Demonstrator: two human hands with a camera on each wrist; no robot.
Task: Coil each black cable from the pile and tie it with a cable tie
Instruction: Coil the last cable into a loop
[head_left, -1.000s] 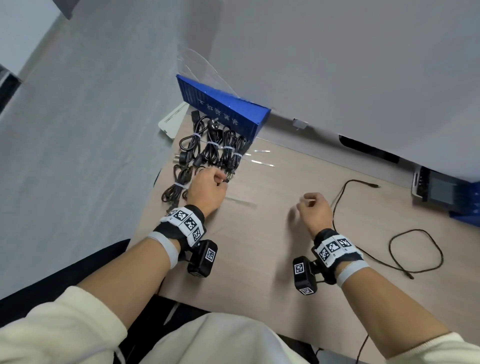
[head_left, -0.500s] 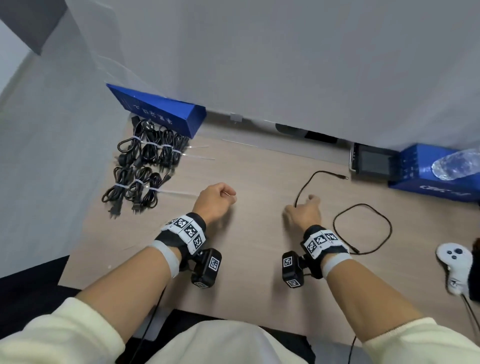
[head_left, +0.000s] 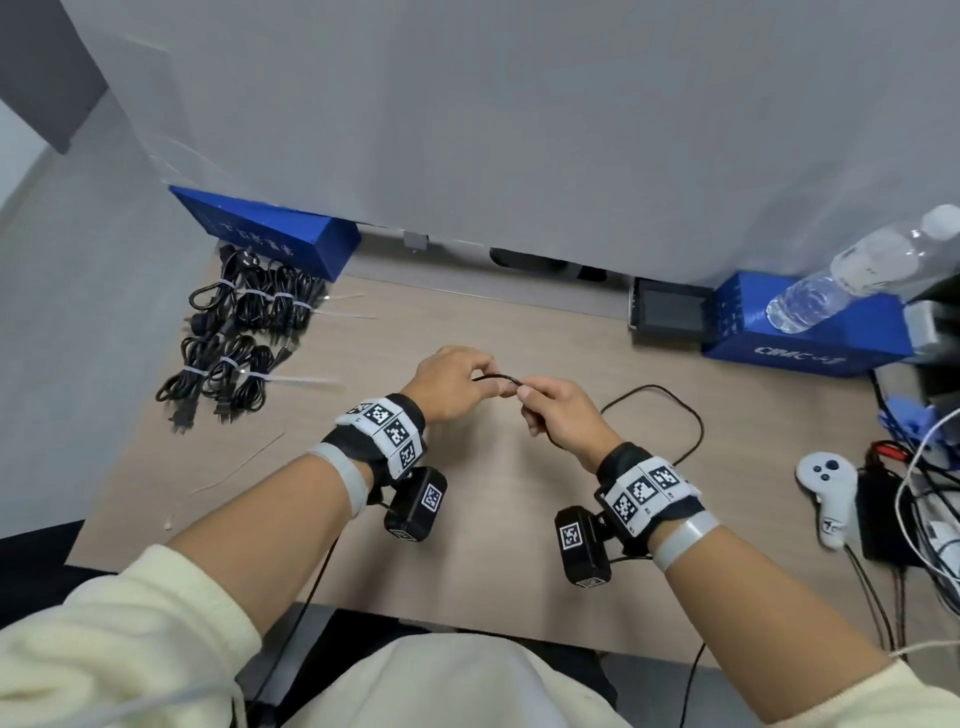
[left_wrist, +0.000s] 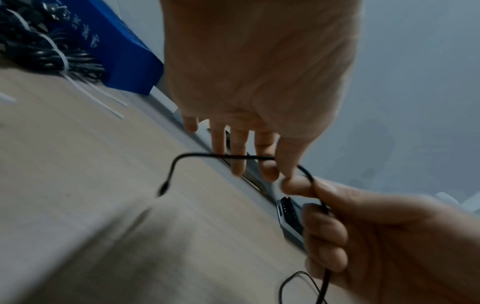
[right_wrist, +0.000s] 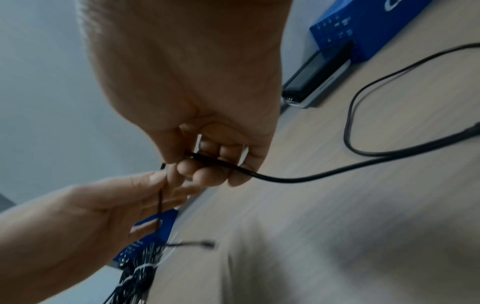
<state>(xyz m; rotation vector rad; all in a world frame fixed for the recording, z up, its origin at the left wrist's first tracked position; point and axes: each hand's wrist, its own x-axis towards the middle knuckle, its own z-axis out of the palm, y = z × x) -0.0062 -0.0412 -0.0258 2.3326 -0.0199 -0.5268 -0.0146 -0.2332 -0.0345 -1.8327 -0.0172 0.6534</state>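
No readable text: white lettering on both blue boxes too blurred to make out.

Both forearms raised, close together; left hand fingertips pinched; right hand fingers curled
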